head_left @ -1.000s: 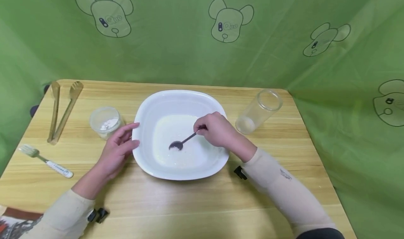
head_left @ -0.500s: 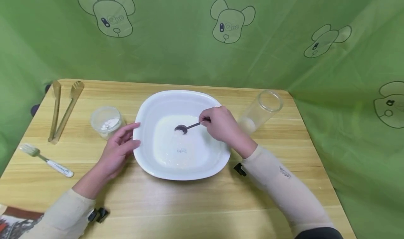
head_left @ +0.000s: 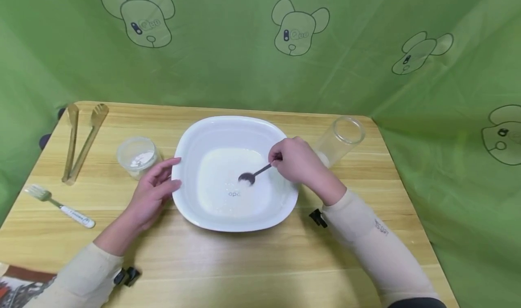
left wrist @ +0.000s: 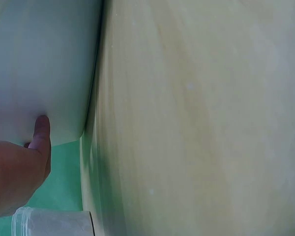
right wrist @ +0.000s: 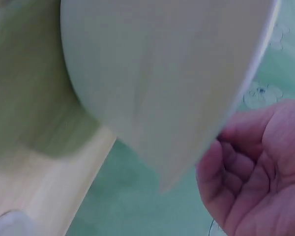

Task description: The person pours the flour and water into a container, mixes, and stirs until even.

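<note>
A large white basin (head_left: 215,158) sits in the middle of the table, with small wet-looking specks on its floor. In the head view my left hand (head_left: 152,190) rests against its left rim; the left wrist view shows a straight digit pressing the outer wall. My right hand (head_left: 297,161) reaches over the right rim and pinches the handle of a dark spoon (head_left: 249,177). White powder or grains show at the spoon's bowl, low over the basin floor. From the right wrist, curled fingers (right wrist: 214,167) show beyond the basin's wall, while the spoon is hidden.
Beside my left hand stands a clear tub (head_left: 137,154) containing white powder. Tongs (head_left: 83,149) and a white-handled fork (head_left: 61,206) lie farther left. A tall glass (head_left: 343,138) stands right, its base partly behind my right hand. Green curtain (head_left: 228,63) hangs behind.
My right hand has moved rightward with the spoon, whose bowl went away from me, then back nearer and right. Lettering on the basin floor came into view. My left hand has stayed put.
</note>
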`<state>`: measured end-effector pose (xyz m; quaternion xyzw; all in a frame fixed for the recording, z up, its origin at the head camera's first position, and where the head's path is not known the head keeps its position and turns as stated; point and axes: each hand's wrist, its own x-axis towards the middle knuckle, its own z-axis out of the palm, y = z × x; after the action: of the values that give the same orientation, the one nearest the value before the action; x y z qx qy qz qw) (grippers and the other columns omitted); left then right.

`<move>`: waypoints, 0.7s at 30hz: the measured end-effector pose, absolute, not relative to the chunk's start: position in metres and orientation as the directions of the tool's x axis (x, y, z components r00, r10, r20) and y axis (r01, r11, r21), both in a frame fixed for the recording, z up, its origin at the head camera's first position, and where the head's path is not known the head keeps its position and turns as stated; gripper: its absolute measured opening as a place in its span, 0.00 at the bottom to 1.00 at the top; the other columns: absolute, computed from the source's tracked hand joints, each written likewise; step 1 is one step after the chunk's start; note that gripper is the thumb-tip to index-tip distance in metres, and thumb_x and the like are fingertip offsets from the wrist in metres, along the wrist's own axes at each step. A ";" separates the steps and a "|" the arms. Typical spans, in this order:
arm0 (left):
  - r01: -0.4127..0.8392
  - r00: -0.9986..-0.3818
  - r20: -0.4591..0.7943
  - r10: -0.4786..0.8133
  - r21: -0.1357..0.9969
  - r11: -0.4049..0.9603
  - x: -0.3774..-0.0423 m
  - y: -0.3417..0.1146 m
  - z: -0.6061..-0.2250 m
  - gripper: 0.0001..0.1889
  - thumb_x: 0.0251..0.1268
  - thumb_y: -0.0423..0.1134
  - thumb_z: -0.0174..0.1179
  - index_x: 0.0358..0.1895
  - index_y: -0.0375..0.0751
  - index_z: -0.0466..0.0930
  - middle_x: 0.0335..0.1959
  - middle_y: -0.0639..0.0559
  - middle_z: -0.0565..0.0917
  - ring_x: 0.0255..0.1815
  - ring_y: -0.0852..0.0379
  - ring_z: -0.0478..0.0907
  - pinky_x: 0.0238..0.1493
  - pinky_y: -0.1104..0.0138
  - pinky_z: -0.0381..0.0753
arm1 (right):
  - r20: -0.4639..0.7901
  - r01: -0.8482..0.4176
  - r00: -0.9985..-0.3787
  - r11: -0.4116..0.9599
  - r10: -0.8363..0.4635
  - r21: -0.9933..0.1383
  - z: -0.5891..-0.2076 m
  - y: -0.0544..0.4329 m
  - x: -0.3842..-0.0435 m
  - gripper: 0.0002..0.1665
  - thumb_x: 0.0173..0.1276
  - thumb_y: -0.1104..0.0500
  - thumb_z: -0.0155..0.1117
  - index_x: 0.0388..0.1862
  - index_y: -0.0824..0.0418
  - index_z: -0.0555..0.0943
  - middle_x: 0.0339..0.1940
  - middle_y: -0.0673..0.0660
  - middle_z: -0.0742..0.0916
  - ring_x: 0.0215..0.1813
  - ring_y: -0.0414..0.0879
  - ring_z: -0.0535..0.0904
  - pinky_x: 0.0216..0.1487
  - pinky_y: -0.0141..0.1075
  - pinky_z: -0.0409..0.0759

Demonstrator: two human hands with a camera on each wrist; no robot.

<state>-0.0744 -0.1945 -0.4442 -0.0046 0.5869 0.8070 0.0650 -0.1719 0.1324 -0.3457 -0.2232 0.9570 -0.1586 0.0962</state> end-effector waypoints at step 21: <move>-0.095 -0.993 -0.068 0.099 0.947 -0.306 -0.076 -0.195 -0.446 0.27 0.67 0.22 0.57 0.69 0.39 0.70 0.63 0.42 0.76 0.55 0.52 0.79 0.51 0.64 0.83 | -0.097 -0.382 -0.888 0.837 -0.450 -0.393 -0.349 0.134 -0.176 0.07 0.65 0.66 0.68 0.30 0.57 0.88 0.25 0.47 0.85 0.32 0.46 0.78 0.38 0.39 0.78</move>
<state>-0.0756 -0.1945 -0.4462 0.0017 0.5858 0.8082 0.0603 -0.1756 0.1342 -0.3491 -0.2181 0.9537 -0.1848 0.0931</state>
